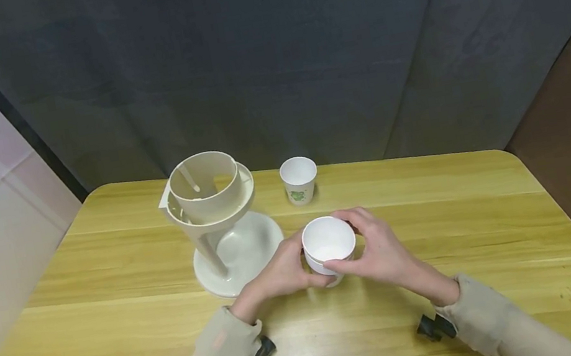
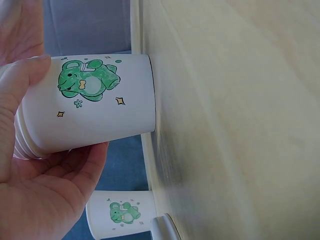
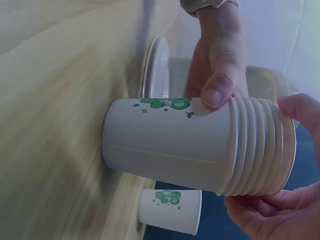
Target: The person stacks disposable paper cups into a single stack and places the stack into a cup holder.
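A stack of nested white paper cups stands upright on the table, and both hands are on it. My left hand grips the stack's side below the rims, its thumb on the outer wall. From the other side my right hand holds the uppermost cup by its rim, thumb in front and fingers behind. Several stacked rims show in the right wrist view. A green cartoon animal is printed on the lowest cup. Behind the stack, a single paper cup of the same print stands mouth up.
Left of the cups stands a cream plastic holder, with an open ring-shaped top on a slanted post and a round base. All of it is on a wooden table. A dark curtain hangs beyond the far edge.
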